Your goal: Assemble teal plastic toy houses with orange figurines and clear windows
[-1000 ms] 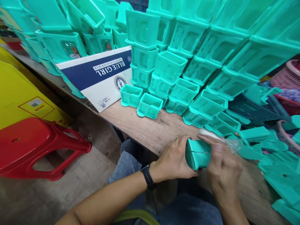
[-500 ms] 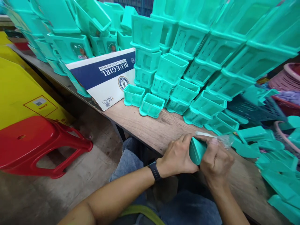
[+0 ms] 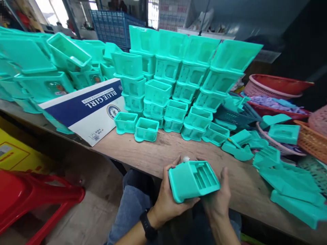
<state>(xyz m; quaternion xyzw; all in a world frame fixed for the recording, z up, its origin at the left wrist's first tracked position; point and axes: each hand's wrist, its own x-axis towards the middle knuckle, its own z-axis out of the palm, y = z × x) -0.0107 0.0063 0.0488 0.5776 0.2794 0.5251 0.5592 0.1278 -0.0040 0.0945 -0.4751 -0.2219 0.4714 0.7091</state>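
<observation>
The left hand point(image 3: 166, 200) clasps a green box point(image 3: 184, 178) between thumb and fingers, over the near edge of the surface point(image 3: 127, 149). The right hand point(image 3: 220, 200) is at the box's right end, thumb raised; its fingers are hidden, so their grip cannot be told. Beyond stand stacked boxes point(image 3: 167, 69), a carton point(image 3: 87, 117) to their left, loose parts point(image 3: 288, 178) to their right.

Illumination is moderate and uneven. Bright white window panes point(image 3: 57, 12) at upper left are overexposed, while the dark, flat background surface point(image 3: 306, 51) at upper right falls to near-black. Deep shadow lies beneath the brown wooden table point(image 3: 143, 153). The glossy red plastic stool point(image 3: 12, 190) shows muted highlights. The bare right hand point(image 3: 218, 199) is slightly blurred. Wide-angle distortion stretches the outer edges; distant background detail is soft.
</observation>
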